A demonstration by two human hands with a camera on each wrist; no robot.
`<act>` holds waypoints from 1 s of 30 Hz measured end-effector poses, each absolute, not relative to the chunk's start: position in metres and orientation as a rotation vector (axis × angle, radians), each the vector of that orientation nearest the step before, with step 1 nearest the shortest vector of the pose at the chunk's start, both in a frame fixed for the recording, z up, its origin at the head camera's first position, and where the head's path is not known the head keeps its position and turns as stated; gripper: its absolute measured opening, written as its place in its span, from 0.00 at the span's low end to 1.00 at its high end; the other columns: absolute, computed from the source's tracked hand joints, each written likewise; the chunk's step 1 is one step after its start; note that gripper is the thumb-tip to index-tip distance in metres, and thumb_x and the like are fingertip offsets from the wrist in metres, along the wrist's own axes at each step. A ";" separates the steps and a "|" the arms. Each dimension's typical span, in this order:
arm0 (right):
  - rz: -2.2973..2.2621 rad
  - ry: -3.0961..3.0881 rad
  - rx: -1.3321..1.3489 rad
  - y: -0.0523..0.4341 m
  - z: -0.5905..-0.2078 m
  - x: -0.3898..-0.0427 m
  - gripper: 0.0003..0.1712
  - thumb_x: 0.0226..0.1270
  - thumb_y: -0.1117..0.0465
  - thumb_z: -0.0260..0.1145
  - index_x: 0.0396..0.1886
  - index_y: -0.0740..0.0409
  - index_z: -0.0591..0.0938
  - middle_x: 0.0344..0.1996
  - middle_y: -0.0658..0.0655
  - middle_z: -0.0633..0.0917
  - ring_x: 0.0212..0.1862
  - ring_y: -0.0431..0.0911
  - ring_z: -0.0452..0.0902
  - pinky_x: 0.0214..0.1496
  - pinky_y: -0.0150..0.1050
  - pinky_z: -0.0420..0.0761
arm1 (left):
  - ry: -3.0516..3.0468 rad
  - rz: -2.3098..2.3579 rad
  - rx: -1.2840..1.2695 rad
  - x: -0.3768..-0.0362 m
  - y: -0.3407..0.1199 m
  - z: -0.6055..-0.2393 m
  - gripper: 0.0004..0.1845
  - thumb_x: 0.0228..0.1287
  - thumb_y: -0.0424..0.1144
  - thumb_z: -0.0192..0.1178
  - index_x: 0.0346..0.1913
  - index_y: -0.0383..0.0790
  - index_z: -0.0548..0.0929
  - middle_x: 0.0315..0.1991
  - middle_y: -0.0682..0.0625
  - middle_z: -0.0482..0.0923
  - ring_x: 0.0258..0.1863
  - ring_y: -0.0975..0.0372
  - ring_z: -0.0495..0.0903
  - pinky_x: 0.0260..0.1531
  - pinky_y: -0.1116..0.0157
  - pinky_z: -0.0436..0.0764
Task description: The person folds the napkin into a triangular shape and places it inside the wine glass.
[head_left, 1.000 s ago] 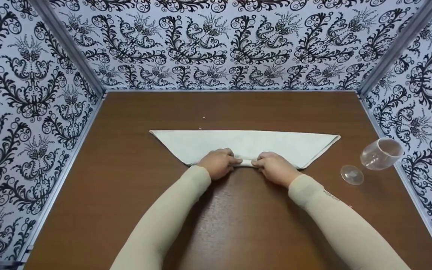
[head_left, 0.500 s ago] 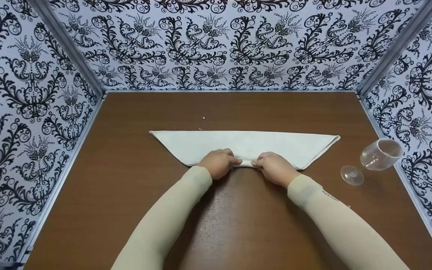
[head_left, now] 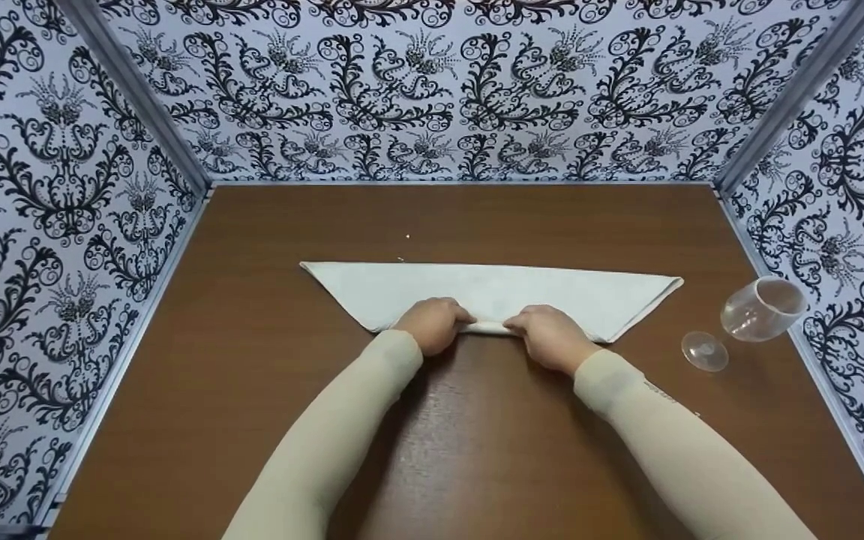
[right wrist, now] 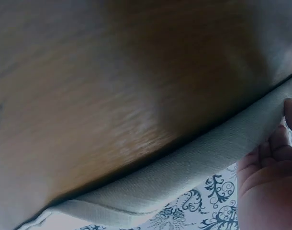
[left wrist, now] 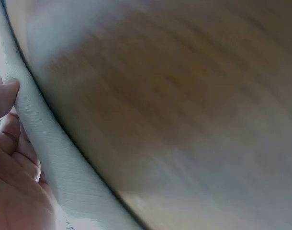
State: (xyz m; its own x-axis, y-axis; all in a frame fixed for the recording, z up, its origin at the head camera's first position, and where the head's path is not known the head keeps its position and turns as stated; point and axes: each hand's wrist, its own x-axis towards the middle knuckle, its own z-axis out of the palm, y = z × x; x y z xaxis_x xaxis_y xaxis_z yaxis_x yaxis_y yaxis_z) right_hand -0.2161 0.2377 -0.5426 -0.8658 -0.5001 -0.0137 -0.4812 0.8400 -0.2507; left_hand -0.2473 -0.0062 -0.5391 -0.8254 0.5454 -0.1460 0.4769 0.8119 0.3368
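Two hands did it: my left hand (head_left: 433, 324) and right hand (head_left: 548, 333) pinched the napkin (head_left: 492, 292) roll on the worktop (head_left: 477, 450). I needed even, tight, slow rolling.

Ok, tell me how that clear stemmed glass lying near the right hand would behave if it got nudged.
The glass lies on its side on the table, so its round bowl would probably roll, likely in an arc about the foot. It looks thin and clear, so probably light and easily shoved. It may be fragile, though whether it is glass or plastic cannot be told.
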 end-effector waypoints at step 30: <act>-0.392 3.000 -0.558 0.235 -0.542 -0.225 0.11 0.76 0.66 0.64 0.47 0.58 0.92 0.40 0.57 0.86 0.48 0.56 0.80 0.57 0.50 0.81 | 2.846 0.494 0.648 -0.254 -0.007 -0.542 0.08 0.77 0.42 0.64 0.50 0.51 0.91 0.48 0.50 0.85 0.54 0.52 0.84 0.59 0.46 0.79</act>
